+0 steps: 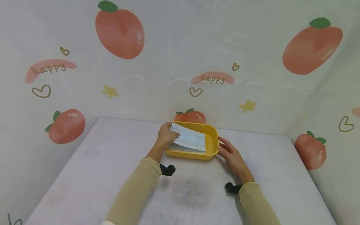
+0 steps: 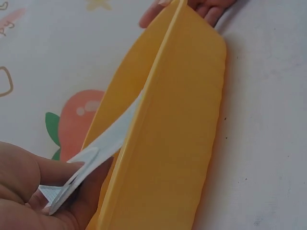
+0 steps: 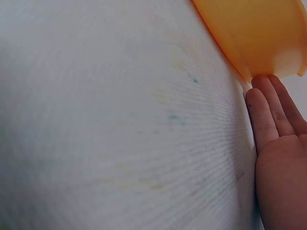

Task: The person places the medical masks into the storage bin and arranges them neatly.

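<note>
A yellow rectangular tray (image 1: pixel 211 139) stands near the far edge of the table. Inside it at the left lies a light-blue face mask (image 1: pixel 191 137) with white ear loops, and another layer shows beneath its lower edge. My left hand (image 1: pixel 166 135) pinches the mask's left end, thumb on top. In the left wrist view the gripped end of the mask (image 2: pixel 110 136) sticks up above the tray rim, slanting. At the tray's right end is my right hand (image 1: pixel 233 160), its fairly straight fingertips (image 3: pixel 261 81) touching the outer wall in the right wrist view.
The white table (image 1: pixel 190 195) has greyish smudges in front of the tray. Directly behind the tray hangs a white backdrop (image 1: pixel 162 90) with printed fruit. Black wrist mounts (image 1: pixel 168 170) stick out inward from both sleeves.
</note>
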`<action>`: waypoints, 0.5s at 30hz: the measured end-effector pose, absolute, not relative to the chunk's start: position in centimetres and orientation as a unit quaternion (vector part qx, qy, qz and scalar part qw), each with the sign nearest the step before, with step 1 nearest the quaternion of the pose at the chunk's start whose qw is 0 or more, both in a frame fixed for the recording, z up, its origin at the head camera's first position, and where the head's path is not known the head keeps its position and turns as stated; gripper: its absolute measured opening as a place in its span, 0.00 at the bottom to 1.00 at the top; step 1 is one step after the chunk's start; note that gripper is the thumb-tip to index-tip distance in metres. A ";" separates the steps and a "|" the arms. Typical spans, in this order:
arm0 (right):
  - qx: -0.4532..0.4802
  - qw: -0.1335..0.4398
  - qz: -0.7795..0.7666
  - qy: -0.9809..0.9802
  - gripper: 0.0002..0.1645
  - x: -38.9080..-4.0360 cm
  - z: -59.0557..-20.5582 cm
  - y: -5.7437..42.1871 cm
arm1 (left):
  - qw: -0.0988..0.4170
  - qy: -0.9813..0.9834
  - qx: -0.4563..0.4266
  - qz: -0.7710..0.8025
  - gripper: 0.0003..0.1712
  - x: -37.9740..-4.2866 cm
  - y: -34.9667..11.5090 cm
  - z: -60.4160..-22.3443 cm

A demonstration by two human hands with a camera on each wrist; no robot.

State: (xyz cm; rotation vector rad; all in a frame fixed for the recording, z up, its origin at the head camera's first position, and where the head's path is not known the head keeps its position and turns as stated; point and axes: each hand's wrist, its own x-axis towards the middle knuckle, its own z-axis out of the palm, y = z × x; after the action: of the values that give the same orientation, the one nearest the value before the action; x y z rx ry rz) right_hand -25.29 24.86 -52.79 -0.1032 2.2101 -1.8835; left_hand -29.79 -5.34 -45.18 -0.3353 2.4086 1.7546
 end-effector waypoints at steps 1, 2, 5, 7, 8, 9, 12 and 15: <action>-0.035 0.118 -0.645 0.755 0.37 -25.3 -52.8 24.8 | 0.070 0.804 -0.113 0.580 0.36 -29.7 -5.4 -45.2; -0.035 0.118 -0.645 0.754 0.37 -25.3 -52.8 24.8 | 0.069 0.807 -0.114 0.576 0.37 -29.7 -5.4 -45.1; -0.036 0.118 -0.641 0.758 0.37 -25.3 -52.7 24.8 | 0.066 0.816 -0.116 0.563 0.37 -29.6 -5.4 -45.2; -0.036 0.117 -0.638 0.760 0.37 -25.3 -52.8 24.8 | 0.067 0.821 -0.117 0.555 0.37 -29.6 -5.4 -45.2; -0.035 0.116 -0.637 0.761 0.37 -25.3 -52.8 24.8 | 0.066 0.824 -0.117 0.550 0.37 -29.6 -5.5 -45.2; -0.035 0.116 -0.636 0.762 0.37 -25.3 -52.8 24.8 | 0.064 0.827 -0.116 0.546 0.38 -29.6 -5.5 -45.2; -0.032 0.115 -0.633 0.765 0.37 -25.3 -52.9 24.9 | 0.056 0.836 -0.107 0.535 0.38 -29.5 -5.4 -45.1; -0.027 0.118 -0.633 0.764 0.38 -25.3 -53.0 24.9 | 0.043 0.843 -0.095 0.528 0.40 -29.3 -5.3 -45.1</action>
State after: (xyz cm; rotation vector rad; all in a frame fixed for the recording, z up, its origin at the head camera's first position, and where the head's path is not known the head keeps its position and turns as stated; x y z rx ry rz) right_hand -25.27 24.90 -52.98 -0.0800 2.2357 -1.8522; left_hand -29.34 -5.26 -45.08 -0.2890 2.5775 1.6137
